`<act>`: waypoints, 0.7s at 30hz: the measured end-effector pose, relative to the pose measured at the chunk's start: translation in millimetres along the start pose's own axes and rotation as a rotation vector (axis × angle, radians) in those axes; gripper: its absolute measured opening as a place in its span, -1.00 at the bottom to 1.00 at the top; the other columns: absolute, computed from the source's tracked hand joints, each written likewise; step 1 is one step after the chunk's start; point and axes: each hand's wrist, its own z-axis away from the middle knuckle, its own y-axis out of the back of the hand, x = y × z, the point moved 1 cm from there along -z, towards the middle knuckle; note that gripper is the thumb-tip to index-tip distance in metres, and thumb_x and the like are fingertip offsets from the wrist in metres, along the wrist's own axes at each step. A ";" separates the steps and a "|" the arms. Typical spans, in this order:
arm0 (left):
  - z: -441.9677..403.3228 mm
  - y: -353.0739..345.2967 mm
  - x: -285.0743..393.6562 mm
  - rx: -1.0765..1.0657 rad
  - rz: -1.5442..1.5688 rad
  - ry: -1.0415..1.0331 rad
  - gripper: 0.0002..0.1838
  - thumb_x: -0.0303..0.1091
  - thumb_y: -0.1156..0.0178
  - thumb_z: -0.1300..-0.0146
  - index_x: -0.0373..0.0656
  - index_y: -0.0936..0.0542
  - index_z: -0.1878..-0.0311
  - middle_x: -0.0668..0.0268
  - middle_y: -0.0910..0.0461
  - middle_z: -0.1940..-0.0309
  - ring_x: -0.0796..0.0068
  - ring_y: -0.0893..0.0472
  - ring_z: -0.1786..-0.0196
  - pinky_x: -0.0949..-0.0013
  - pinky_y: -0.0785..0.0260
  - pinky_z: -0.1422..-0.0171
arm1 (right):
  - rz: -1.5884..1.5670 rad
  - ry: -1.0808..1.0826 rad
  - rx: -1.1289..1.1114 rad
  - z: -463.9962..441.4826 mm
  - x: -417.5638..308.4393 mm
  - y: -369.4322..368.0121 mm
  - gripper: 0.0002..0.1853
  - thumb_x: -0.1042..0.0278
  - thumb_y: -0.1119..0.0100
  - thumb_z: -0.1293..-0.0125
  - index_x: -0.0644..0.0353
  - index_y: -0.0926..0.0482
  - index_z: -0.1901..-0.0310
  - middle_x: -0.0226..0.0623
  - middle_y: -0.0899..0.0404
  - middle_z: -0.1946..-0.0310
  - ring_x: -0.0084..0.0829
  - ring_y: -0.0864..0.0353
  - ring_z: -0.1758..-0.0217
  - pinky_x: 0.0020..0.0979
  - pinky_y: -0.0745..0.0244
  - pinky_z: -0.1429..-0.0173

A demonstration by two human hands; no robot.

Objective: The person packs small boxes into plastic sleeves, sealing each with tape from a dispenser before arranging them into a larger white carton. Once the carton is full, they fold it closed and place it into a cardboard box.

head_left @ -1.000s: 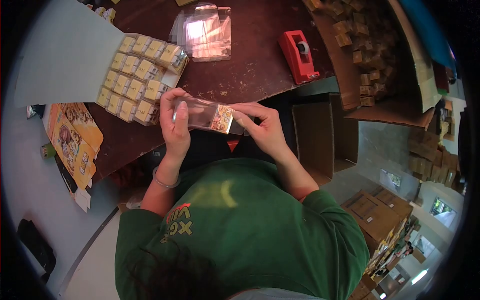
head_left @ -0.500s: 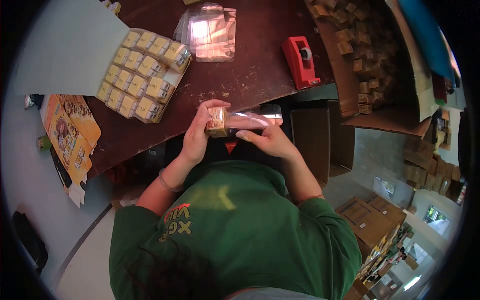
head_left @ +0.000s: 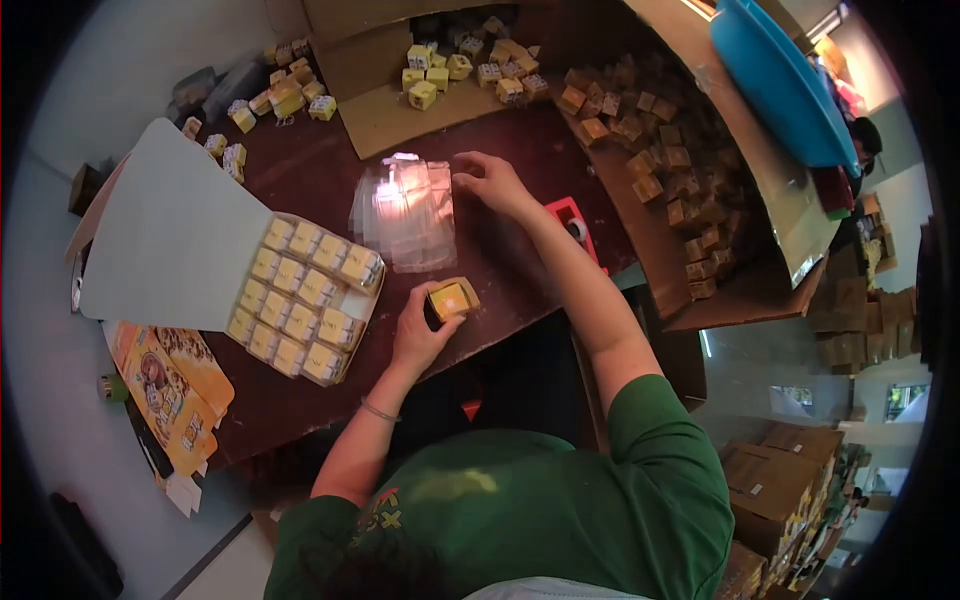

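Observation:
My left hand [head_left: 422,330] is closed around a small yellow box [head_left: 452,300] above the table's front edge. My right hand [head_left: 492,186] reaches to the right side of a stack of clear plastic sleeves [head_left: 408,225], thumb and forefinger apart. Whether its fingertips touch the sleeves I cannot tell. Left of the sleeves lies an open display carton [head_left: 358,328] holding rows of small yellow-and-white boxes [head_left: 300,322], with a gap at its right side. Its white lid [head_left: 175,240] stands raised.
A red tape dispenser [head_left: 575,228] sits partly behind my right forearm. Cardboard cartons of small boxes stand at the right [head_left: 790,250] and back [head_left: 375,115]. Loose yellow boxes [head_left: 285,97] lie at the back left. A blue basin [head_left: 780,80] rests at the upper right.
My right hand has left the small box and moved forward to the plastic sleeves. The left hand still holds the box. The view has shifted, showing more of the table's back.

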 end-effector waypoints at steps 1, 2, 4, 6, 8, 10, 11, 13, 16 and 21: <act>0.8 -0.3 -1.7 -0.003 0.005 0.016 -0.32 -0.29 -0.51 -0.03 -0.18 -0.38 -0.19 0.07 -0.55 -0.08 0.02 -0.58 -0.15 0.16 -0.44 -0.23 | 0.051 0.016 0.051 -28.4 22.6 -9.3 -0.58 0.35 -0.30 -0.29 0.27 -0.56 -0.16 -0.20 -0.72 0.12 -0.43 -0.69 0.07 -0.39 -0.58 -0.01; 1.6 -0.6 -4.3 -0.006 0.012 0.008 -0.31 -0.29 -0.51 -0.03 -0.18 -0.38 -0.19 0.07 -0.55 -0.08 0.02 -0.58 -0.15 0.16 -0.44 -0.23 | 0.100 0.032 0.099 -50.7 30.9 -15.4 -0.57 0.33 -0.30 -0.28 0.27 -0.56 -0.16 -0.18 -0.72 0.13 -0.40 -0.71 0.09 -0.38 -0.59 0.02; 0.2 1.1 -3.3 -0.011 0.028 0.006 -0.32 -0.29 -0.51 -0.04 -0.19 -0.38 -0.19 0.07 -0.54 -0.08 0.03 -0.58 -0.15 0.17 -0.44 -0.23 | 0.252 0.036 0.198 -87.0 13.0 -18.9 -0.47 0.25 -0.37 -0.21 0.27 -0.51 -0.19 -0.03 -0.63 -0.02 -0.19 -0.64 -0.08 -0.24 -0.54 -0.12; -1.3 2.7 2.7 -0.007 -0.001 -0.011 -0.34 -0.30 -0.50 -0.05 -0.19 -0.39 -0.18 0.08 -0.55 -0.06 0.03 -0.58 -0.14 0.18 -0.44 -0.23 | 0.412 0.167 0.425 -123.5 0.7 -31.9 -0.42 0.22 -0.39 -0.17 0.25 -0.49 -0.20 0.02 -0.57 -0.08 -0.06 -0.57 -0.16 -0.16 -0.50 -0.19; -1.9 3.3 3.7 -0.017 0.013 0.009 -0.34 -0.36 -0.50 -0.02 -0.19 -0.40 -0.18 0.09 -0.55 -0.06 0.05 -0.58 -0.15 0.19 -0.44 -0.24 | 0.531 0.309 0.505 -162.0 3.0 -41.7 -0.38 0.14 -0.41 -0.11 0.22 -0.47 -0.18 0.08 -0.51 -0.05 0.09 -0.48 -0.14 -0.05 -0.44 -0.21; -2.7 4.3 2.2 -0.025 0.043 -0.014 -0.32 -0.43 -0.50 0.03 -0.20 -0.40 -0.18 0.10 -0.55 -0.06 0.04 -0.57 -0.15 0.19 -0.42 -0.26 | 0.711 0.252 0.423 -186.3 4.3 -46.8 -0.40 0.14 -0.41 -0.09 0.22 -0.47 -0.14 0.07 -0.53 0.03 0.12 -0.52 -0.06 -0.04 -0.48 -0.14; -5.0 4.7 1.5 -0.023 0.042 -0.018 -0.33 -0.44 -0.50 0.03 -0.20 -0.40 -0.17 0.09 -0.55 -0.06 0.04 -0.57 -0.15 0.19 -0.42 -0.26 | 0.645 0.227 0.442 -193.5 7.3 -48.7 -0.40 0.14 -0.41 -0.08 0.22 -0.48 -0.13 0.07 -0.53 0.05 0.12 -0.53 -0.03 -0.03 -0.49 -0.12; -2.7 7.1 2.6 -0.030 0.048 -0.018 -0.34 -0.45 -0.49 0.03 -0.20 -0.41 -0.17 0.09 -0.55 -0.05 0.03 -0.57 -0.15 0.18 -0.42 -0.26 | 0.520 0.162 0.472 -196.0 20.0 -54.4 -0.41 0.15 -0.41 -0.06 0.23 -0.48 -0.10 0.06 -0.53 0.09 0.12 -0.54 0.04 0.00 -0.51 -0.06; -3.9 6.7 -0.6 -0.024 0.061 -0.007 -0.33 -0.45 -0.48 0.05 -0.19 -0.41 -0.16 0.08 -0.55 -0.05 0.01 -0.56 -0.14 0.18 -0.42 -0.26 | -0.084 0.058 0.446 -165.0 38.4 -54.1 -0.42 0.33 -0.39 -0.05 0.25 -0.47 -0.14 -0.12 -0.58 0.02 -0.20 -0.61 0.01 -0.25 -0.56 -0.03; -3.2 4.9 -1.5 -0.017 0.072 -0.026 -0.33 -0.42 -0.49 0.05 -0.19 -0.41 -0.16 0.08 -0.55 -0.05 -0.01 -0.56 -0.14 0.17 -0.42 -0.25 | -0.372 0.079 0.290 -23.4 19.6 -41.0 -0.44 0.62 -0.34 -0.06 0.24 -0.49 -0.17 -0.25 -0.49 -0.12 -0.40 -0.55 -0.15 -0.39 -0.48 -0.24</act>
